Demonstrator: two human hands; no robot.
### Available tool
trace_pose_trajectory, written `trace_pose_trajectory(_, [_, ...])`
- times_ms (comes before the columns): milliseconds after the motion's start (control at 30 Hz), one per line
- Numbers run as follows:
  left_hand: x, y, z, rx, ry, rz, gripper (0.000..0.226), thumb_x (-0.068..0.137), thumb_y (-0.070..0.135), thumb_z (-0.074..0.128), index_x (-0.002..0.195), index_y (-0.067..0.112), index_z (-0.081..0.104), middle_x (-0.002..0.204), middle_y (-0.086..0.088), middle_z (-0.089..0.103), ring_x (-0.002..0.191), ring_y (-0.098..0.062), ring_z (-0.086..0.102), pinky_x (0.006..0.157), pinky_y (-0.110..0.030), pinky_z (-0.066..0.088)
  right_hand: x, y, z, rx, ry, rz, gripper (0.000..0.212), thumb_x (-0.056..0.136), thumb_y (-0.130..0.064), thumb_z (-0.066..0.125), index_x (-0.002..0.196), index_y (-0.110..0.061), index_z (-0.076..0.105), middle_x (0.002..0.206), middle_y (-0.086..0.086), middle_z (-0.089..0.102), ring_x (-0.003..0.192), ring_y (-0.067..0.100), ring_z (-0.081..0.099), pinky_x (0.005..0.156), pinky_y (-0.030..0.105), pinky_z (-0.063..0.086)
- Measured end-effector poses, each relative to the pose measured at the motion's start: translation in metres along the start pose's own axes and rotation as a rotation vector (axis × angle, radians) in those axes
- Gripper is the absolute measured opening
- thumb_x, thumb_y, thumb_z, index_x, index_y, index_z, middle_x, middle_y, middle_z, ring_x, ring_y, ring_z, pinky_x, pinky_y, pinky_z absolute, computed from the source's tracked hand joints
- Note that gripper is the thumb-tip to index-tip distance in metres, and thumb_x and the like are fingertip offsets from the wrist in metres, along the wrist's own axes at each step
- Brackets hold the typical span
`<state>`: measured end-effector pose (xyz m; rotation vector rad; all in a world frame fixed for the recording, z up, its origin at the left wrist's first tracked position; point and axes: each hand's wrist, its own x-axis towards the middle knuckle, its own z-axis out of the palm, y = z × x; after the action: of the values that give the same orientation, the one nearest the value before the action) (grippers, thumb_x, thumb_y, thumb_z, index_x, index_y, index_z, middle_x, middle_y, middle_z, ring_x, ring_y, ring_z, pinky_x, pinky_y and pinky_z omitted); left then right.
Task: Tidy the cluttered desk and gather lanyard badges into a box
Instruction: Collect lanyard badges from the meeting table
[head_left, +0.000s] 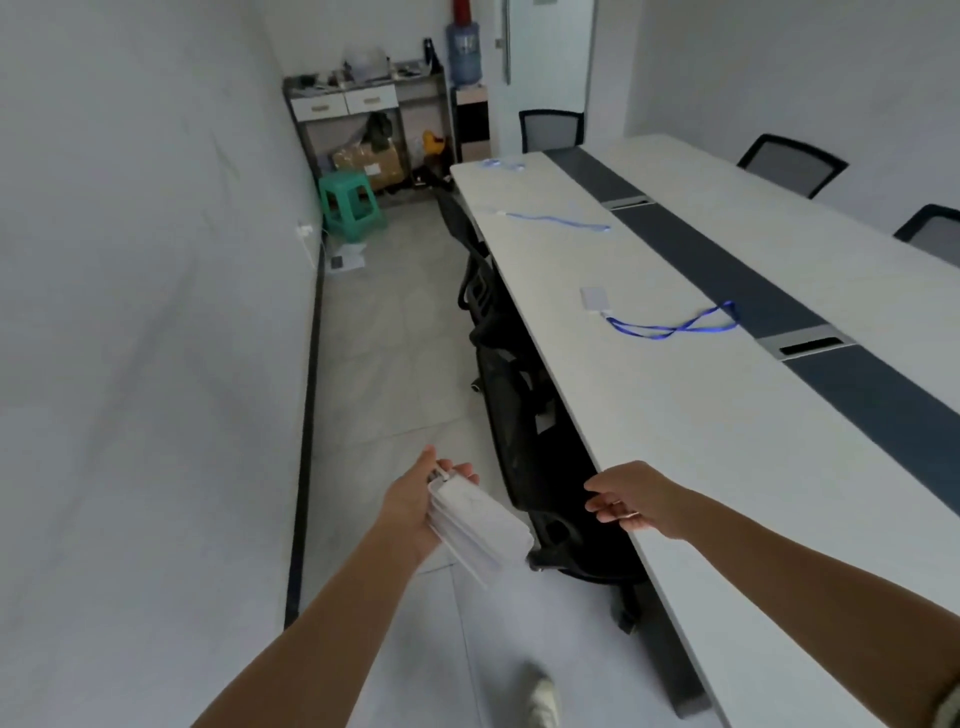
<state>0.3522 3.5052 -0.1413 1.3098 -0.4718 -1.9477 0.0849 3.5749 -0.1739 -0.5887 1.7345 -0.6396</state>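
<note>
Left hand (410, 512) grips a stack of badge holders (480, 525), thumb on top and fingers curled underneath, held over the floor just beside the counter (701, 467). Right hand (636, 499) hovers at the counter's near edge with its fingers loosely bent and pointing left; a thin pale glint shows at the fingertips, and I cannot tell whether it pinches anything.

Three more badges lie loose on the white half of the counter, well apart from each other. The nearest badge (595, 300) is a pale card lying flat, its blue lanyard (675, 326) looped out to the right as far as the dark centre strip (727, 270). A second lanyard (558, 220) lies stretched out farther along, and a third lanyard (501, 165) sits near the far end.

Black chairs (524, 415) are tucked under the counter's left side. A green stool (350, 205) stands on the floor by the far wall, close to a cluttered shelf unit (363, 98) and a water dispenser (464, 52).
</note>
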Motion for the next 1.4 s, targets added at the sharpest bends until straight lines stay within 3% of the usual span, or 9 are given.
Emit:
trace_pose_trajectory(367, [0.156,0.139,0.049,0.006,-0.051,-0.023,0.032,0.094,0.032,0.058,0.074,0.007,0.055,0.082,-0.018,0.068,0.079,-0.031,0.066,0.074,-0.043,0.053,0.141,-0.152,-0.007,-0.003,0.132,0.037,0.021,0.092,-0.016,0.056,0.105,-0.003,0.066,0.093,0.011,0.075,0.057,0.015,0.063,0.052,0.019,0.04])
trace_pose_trajectory(600, [0.259,0.206,0.07,0.071,-0.166,-0.104,0.038,0.097,0.037,0.051,0.071,0.01,0.052,0.074,-0.015,0.069,0.078,-0.029,0.065,0.074,-0.041,0.051,0.215,-0.217,-0.007,0.074,0.214,0.036,0.021,0.09,-0.013,0.059,0.105,0.0,0.066,0.084,0.011,0.071,0.059,0.019,0.063,0.051,0.019,0.039])
trace_pose_trajectory(767, [0.342,0.278,0.084,0.206,-0.266,-0.153,0.038,0.096,0.04,0.051,0.072,0.011,0.054,0.08,-0.015,0.07,0.071,-0.027,0.07,0.069,-0.039,0.052,0.278,-0.265,0.007,0.174,0.349,0.087,0.016,0.09,-0.009,0.058,0.104,-0.002,0.063,0.081,0.014,0.069,0.059,0.022,0.061,0.05,0.02,0.037])
trace_pose_trajectory(933, [0.395,0.337,0.104,0.247,-0.347,-0.205,0.038,0.096,0.04,0.053,0.072,0.01,0.052,0.082,-0.015,0.067,0.079,-0.029,0.065,0.079,-0.042,0.052,0.312,-0.302,0.019,0.179,0.431,0.106,0.019,0.09,-0.01,0.059,0.106,-0.001,0.063,0.081,0.014,0.067,0.059,0.022,0.061,0.048,0.02,0.035])
trace_pose_trajectory(1133, [0.454,0.358,0.136,0.335,-0.394,-0.267,0.035,0.096,0.04,0.053,0.077,0.011,0.052,0.086,-0.014,0.068,0.079,-0.029,0.067,0.078,-0.041,0.053,0.351,-0.325,-0.004,0.157,0.506,0.151,0.006,0.087,-0.009,0.062,0.09,-0.005,0.065,0.072,0.011,0.065,0.056,0.022,0.058,0.049,0.02,0.036])
trace_pose_trajectory(1267, [0.5,0.356,0.154,0.382,-0.39,-0.321,0.036,0.096,0.04,0.052,0.076,0.01,0.051,0.08,-0.015,0.069,0.076,-0.029,0.069,0.073,-0.039,0.053,0.399,-0.325,-0.036,0.118,0.591,0.227,0.007,0.087,0.0,0.054,0.087,0.0,0.061,0.067,0.012,0.056,0.052,0.021,0.043,0.047,0.021,0.029])
trace_pose_trajectory(1400, [0.551,0.363,0.186,0.436,-0.336,-0.333,0.034,0.097,0.038,0.051,0.079,0.009,0.052,0.08,-0.015,0.07,0.075,-0.028,0.069,0.069,-0.038,0.054,0.462,-0.329,-0.078,-0.077,0.668,0.26,0.026,0.089,-0.022,0.062,0.102,0.0,0.066,0.092,0.015,0.064,0.082,0.03,0.059,0.07,0.032,0.045])
